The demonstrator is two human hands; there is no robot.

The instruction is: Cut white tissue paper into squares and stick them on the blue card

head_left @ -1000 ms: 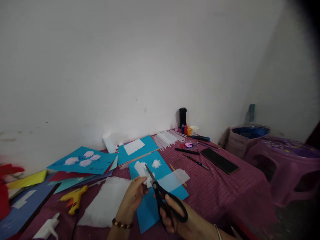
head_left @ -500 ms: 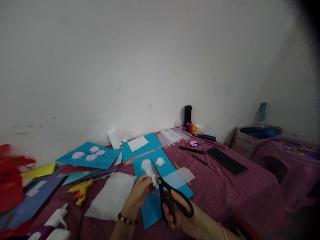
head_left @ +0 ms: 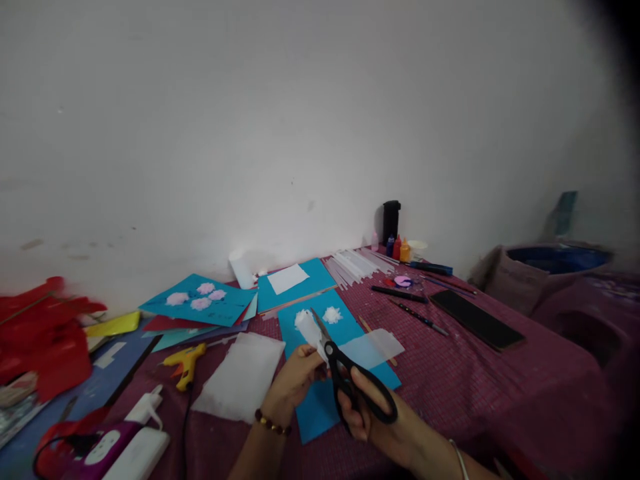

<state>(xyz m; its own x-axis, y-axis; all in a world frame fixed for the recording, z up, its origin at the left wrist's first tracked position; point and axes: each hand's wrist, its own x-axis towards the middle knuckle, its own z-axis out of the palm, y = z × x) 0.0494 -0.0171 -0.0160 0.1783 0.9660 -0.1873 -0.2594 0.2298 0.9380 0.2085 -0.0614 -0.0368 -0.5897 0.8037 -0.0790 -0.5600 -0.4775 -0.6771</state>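
Note:
My left hand pinches a folded strip of thin white paper over a blue sheet. Black-handled scissors are in my right hand, my fingers through the handles. Their blades lie against the strip just above my left fingertips. On the blue sheet is a ruffled white paper flower, and another white tuft lies behind the strip. A translucent paper piece rests across the sheet's right side.
At left are a yellow glue gun, a stack of white sheets, a blue card with pink flowers and a purple power strip. Right are a black phone, pens, white strips and paint bottles.
The view has shifted left, so the table items appear farther right, with more of the power strip showing. Both hands still hold the strip and scissors; the blades look more closed.

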